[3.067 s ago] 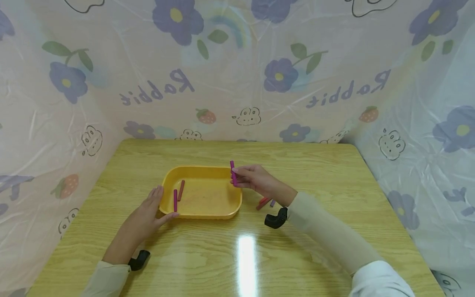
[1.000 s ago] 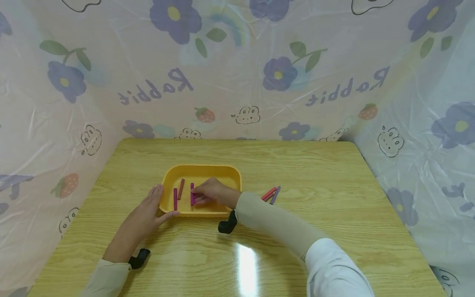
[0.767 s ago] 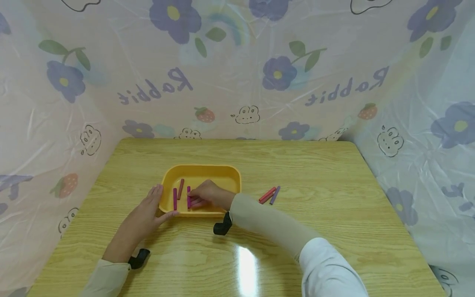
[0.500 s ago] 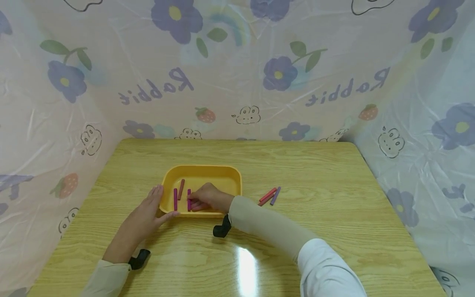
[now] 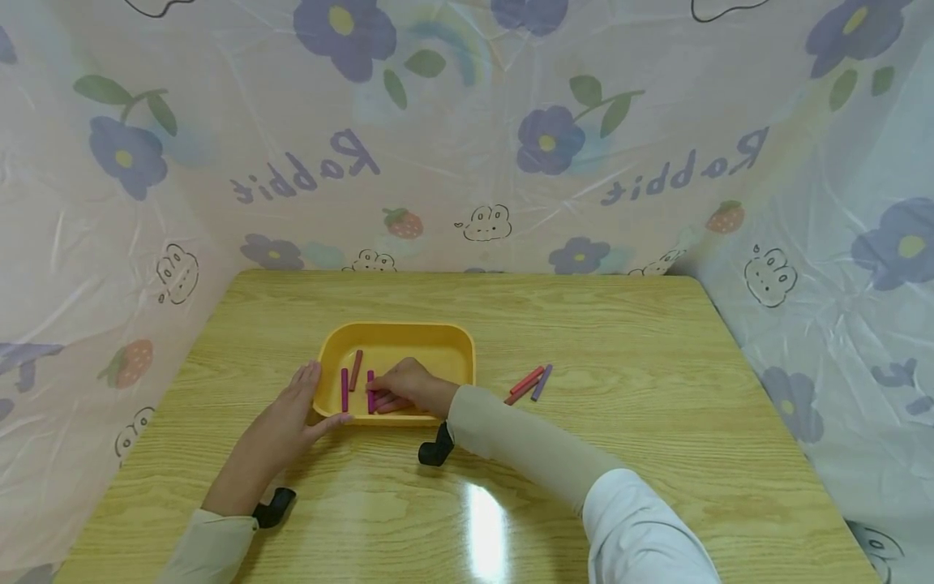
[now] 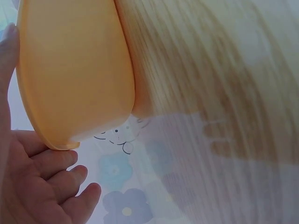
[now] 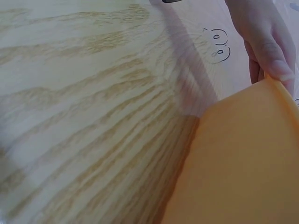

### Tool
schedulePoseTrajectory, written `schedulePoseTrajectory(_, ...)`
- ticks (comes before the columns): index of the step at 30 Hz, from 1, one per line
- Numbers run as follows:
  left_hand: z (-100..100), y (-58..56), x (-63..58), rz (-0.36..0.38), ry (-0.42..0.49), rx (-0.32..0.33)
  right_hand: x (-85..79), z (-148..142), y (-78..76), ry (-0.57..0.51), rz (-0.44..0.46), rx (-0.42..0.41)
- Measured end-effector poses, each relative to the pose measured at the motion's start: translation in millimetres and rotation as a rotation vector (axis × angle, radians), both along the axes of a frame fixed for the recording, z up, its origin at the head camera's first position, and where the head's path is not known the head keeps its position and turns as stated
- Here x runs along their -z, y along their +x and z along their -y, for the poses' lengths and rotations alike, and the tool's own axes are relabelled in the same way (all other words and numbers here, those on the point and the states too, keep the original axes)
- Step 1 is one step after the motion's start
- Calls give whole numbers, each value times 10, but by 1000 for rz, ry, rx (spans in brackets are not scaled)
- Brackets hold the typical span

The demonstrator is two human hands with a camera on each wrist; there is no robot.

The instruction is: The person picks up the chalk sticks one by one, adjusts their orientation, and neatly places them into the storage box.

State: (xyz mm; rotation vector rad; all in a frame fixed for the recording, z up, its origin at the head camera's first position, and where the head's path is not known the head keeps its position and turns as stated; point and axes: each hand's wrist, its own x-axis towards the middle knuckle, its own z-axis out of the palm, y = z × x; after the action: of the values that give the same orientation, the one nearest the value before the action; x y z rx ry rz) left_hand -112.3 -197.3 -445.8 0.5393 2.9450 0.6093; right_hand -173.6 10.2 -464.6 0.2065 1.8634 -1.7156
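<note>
In the head view, my left hand (image 5: 280,426) holds the left end of a yellow plastic tray (image 5: 430,349), thumb at the front rim and fingers along the side. The left wrist view shows its bent fingers at the tray's rim. Inside the tray, my right hand (image 5: 410,383) pinches an upright-lying magenta stick (image 5: 370,392) near the front wall. Left of it lie another magenta stick (image 5: 344,391) and a brownish-red stick (image 5: 355,371). In the right wrist view only the left hand (image 7: 271,44) appears, thumb over the tray's corner; the right hand is out of sight there.
On the wooden table (image 5: 620,341), right of the tray, lie a red stick (image 5: 527,380), a dark red stick (image 5: 520,393) partly beside the sleeve, and a purple stick (image 5: 542,383). A printed curtain (image 5: 452,162) surrounds the table's back and sides.
My right hand has carried the magenta stick from above the tray's right rim leftward and down into the tray, then slightly toward the front. The left hand has stayed at the tray.
</note>
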Motion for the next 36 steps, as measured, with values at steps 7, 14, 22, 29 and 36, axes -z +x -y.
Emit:
schedulePoseTrajectory(7, -1, 2, 0, 1, -4, -1, -56, -4, 34, 20, -5, 14)
schedulePoseTrajectory(14, 5, -3, 10, 0, -1, -2, -37, -10, 21, -19, 2, 2)
schedulePoseTrajectory(22, 2, 2, 2, -6, -6, -1, -37, -22, 19, -42, 3, -9)
schedulePoseTrajectory(29, -8, 0, -12, -6, -4, -1, -48, -28, 19, -41, 1, -8)
schedulePoseTrajectory(36, -10, 6, -20, 12, 7, -7, -65, -28, 26, -31, 20, -20)
